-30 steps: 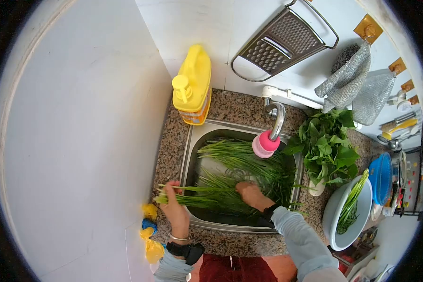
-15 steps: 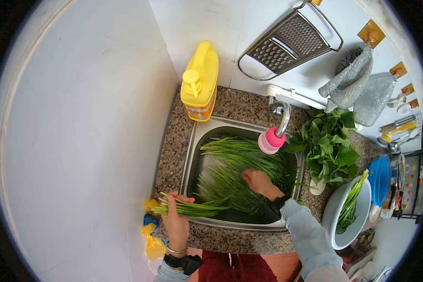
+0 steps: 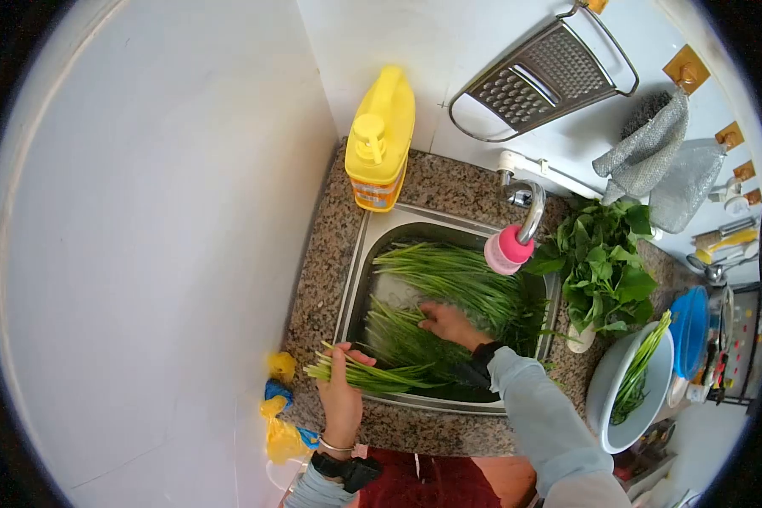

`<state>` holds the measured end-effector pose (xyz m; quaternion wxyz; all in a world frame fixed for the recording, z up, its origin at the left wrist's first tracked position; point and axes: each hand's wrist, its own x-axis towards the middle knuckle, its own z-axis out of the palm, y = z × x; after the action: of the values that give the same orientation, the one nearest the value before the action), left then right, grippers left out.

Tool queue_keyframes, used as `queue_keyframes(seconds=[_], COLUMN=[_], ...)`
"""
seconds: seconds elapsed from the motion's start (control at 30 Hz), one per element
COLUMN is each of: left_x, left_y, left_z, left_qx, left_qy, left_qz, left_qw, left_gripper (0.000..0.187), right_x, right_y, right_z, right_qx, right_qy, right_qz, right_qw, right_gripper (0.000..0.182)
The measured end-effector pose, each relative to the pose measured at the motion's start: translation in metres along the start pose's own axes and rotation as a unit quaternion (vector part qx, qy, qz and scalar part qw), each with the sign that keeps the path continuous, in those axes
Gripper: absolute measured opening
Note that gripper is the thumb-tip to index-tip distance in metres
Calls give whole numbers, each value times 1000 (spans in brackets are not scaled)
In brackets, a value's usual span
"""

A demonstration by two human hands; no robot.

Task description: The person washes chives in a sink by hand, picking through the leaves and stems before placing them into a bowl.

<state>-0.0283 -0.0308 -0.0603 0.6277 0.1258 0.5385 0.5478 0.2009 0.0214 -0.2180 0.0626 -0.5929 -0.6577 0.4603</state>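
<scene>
My left hand (image 3: 345, 398) holds a bunch of garlic chives (image 3: 381, 375) at the sink's near left corner, their pale ends pointing left and the green leaves trailing into the sink. Inside the metal sink (image 3: 357, 269), more garlic chives (image 3: 449, 269) lie in water in a loose heap. My right hand (image 3: 450, 325) is down among them, its fingers closed on stems near the middle; the fingertips are partly hidden. Above the sink's far right part hangs the faucet with a pink nozzle (image 3: 509, 250).
A yellow pump jug (image 3: 383, 144) stands behind the sink. Leafy greens (image 3: 605, 262) lie on the granite counter (image 3: 313, 292) to the right, by a pale basin (image 3: 601, 398) holding more chives. A grater (image 3: 543, 82) and mesh cloths (image 3: 648, 148) hang on the wall.
My right hand has shifted left across the chives, toward their stem ends. The left hand still holds its bunch. The whole view has moved slightly.
</scene>
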Motion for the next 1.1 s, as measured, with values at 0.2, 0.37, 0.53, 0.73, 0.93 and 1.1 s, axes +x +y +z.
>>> queue_keyframes(seconds=[0.2,0.37,0.53,0.73,0.93,1.1], left_x=[4,11,11,10,10,21], left_y=[3,2,2,1,1,-12], left_z=[3,7,11,12,13,12], left_qx=[14,23,44,26,58,91], left_qy=[-5,-15,-13,-2,-11,-29], left_qz=[-5,-4,-7,-16,7,2], left_qw=[1000,1000,999,1000,998,995], left_gripper=[26,26,25,24,25,28], right_x=[0,-5,-3,4,-7,-19], right_y=[18,16,22,31,40,2], right_z=[-22,-22,-22,-11,-1,-29], right_qx=[-9,110,148,260,-121,148], right_qy=[57,76,80,135,52,124], right_qz=[31,4,17,31,44,41], right_qw=[998,991,986,956,990,980], right_gripper=[32,32,25,21,20,19])
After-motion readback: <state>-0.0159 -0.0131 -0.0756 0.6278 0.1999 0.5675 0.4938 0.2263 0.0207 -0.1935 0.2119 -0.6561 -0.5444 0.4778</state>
